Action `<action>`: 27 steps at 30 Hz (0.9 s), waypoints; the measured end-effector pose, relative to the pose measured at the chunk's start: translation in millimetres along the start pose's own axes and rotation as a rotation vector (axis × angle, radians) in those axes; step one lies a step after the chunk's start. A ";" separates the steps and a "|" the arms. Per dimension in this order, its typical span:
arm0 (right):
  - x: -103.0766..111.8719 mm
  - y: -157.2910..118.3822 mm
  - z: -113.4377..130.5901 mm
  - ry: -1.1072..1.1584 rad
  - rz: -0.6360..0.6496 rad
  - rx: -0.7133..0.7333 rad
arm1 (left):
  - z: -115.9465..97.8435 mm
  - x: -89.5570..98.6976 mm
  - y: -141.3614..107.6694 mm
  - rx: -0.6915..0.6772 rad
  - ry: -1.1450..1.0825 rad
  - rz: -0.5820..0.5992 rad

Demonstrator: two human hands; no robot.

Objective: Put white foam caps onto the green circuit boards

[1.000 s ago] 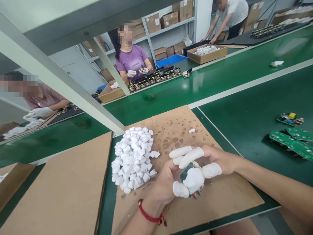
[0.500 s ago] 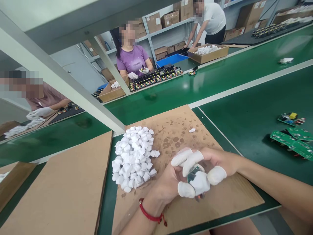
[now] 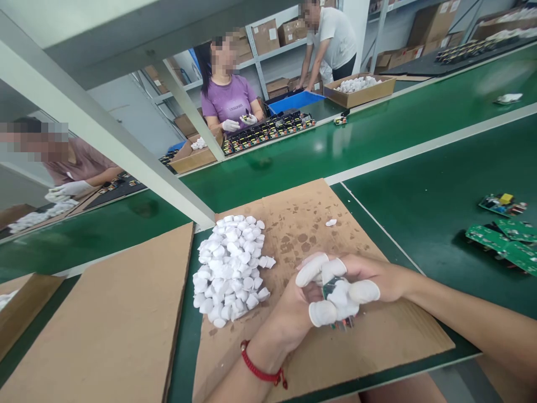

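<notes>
Between both hands is a small green circuit board [image 3: 329,287] with a white soft piece [image 3: 345,301] pressed over its face; coloured components stick out below. My left hand [image 3: 300,305], with white finger cots and a red braided bracelet [image 3: 260,366] at the wrist, is closed on the board from the left. My right hand [image 3: 364,280], also in finger cots, grips it from the right, its thumb on the white piece. A heap of similar white pieces [image 3: 230,268] lies left of the hands on a cardboard sheet [image 3: 293,358]. One loose white piece [image 3: 331,223] sits beyond them.
Circuit boards [image 3: 501,238] lie on the green bench at right. A second cardboard sheet [image 3: 104,313] is at left, beside a slanting metal post [image 3: 138,140]. Across the green conveyor [image 3: 268,173], which carries a few boards, co-workers stand or sit by trays and boxes.
My fingers have shifted slightly on the board and white piece, the right thumb moving left. Items on the conveyor have moved right. A co-worker in white at the back has shifted left.
</notes>
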State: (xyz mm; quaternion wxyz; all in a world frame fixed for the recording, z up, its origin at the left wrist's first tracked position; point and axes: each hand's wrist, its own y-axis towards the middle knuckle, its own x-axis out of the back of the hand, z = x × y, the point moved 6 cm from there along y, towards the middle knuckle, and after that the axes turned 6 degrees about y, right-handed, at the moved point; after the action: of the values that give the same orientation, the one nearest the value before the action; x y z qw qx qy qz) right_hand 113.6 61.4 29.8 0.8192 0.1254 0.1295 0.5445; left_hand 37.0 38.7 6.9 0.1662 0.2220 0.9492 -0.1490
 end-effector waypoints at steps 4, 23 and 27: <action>2.4 2.5 0.5 -0.078 -0.037 0.021 | 2.4 -1.6 0.1 0.013 0.012 0.023; 1.0 2.7 -14.1 0.143 -0.243 -0.040 | 1.6 0.8 1.3 -0.050 -0.008 -0.038; -0.5 2.6 -14.9 0.219 -0.260 -0.087 | 2.2 -1.4 0.7 -0.039 -0.067 -0.010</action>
State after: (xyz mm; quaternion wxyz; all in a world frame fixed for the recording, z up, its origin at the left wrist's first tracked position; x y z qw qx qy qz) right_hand 106.0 62.8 16.8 0.8684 0.0121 0.2094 0.4494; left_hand 39.1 38.0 5.3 0.2016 0.2090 0.9468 -0.1386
